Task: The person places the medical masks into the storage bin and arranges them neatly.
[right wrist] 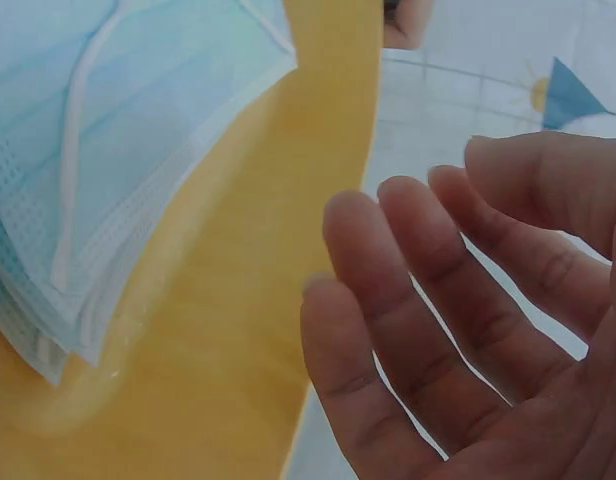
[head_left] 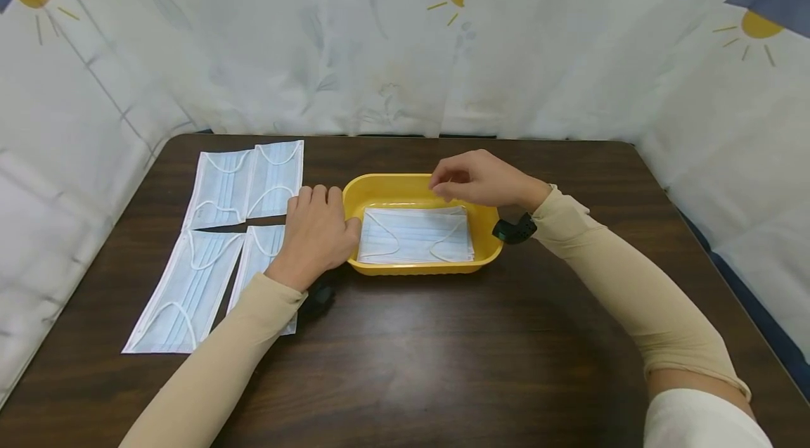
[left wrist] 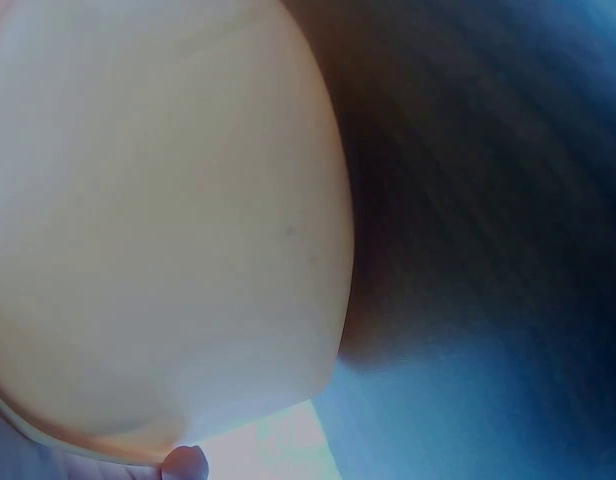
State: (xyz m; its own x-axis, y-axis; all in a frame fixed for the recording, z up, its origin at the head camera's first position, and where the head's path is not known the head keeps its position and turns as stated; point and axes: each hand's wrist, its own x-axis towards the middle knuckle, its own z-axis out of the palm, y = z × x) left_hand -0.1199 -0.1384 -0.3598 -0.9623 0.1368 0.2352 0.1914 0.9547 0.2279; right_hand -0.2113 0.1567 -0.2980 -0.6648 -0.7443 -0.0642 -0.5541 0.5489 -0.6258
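A yellow tray (head_left: 405, 186) sits on the table with a stack of pale blue face masks (head_left: 414, 235) lying flat in it, white ear loops on top. My left hand (head_left: 319, 233) holds the tray's left end, thumb over the rim and fingers on the outer side. My right hand (head_left: 476, 179) hovers over the tray's far right part, fingers loosely curved. In the right wrist view, its fingers (right wrist: 418, 300) are spread apart from the thumb with nothing between them, beside the mask stack (right wrist: 118, 150). The left wrist view shows mostly sleeve (left wrist: 168, 220).
To the left, several more face masks (head_left: 190, 286) lie flat on the dark wooden table (head_left: 443, 363), laid out in two rows. Part of the nearer right one is hidden by my left arm. A white patterned curtain (head_left: 380, 47) surrounds the table's back and sides.
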